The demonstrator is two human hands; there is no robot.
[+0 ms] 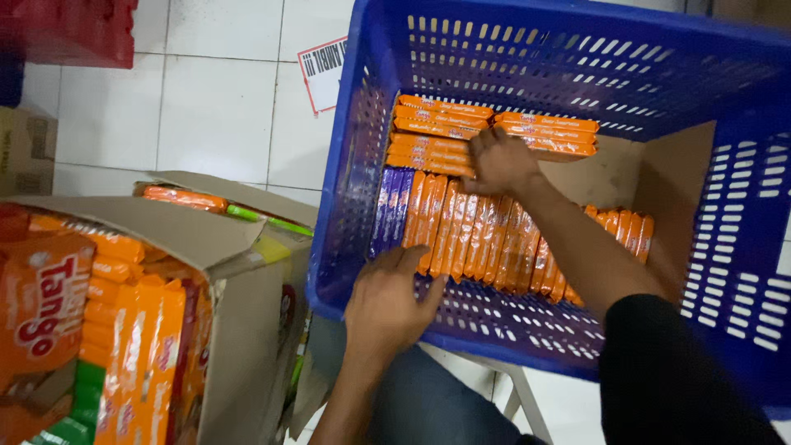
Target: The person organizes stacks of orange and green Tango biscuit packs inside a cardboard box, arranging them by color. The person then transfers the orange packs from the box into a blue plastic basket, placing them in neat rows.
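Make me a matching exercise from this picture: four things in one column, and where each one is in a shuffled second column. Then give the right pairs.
Things:
1. left hand
2. right hand
3. purple packets
4. cardboard box

Places:
A. on the floor outside the blue crate, full of orange packs
B. at the left end of the standing row in the crate
C. on the near end of the standing row of orange packets
D. on the flat stacks of orange packets at the far side of the crate

Pairs: 1-C, 2-D, 3-B, 4-A
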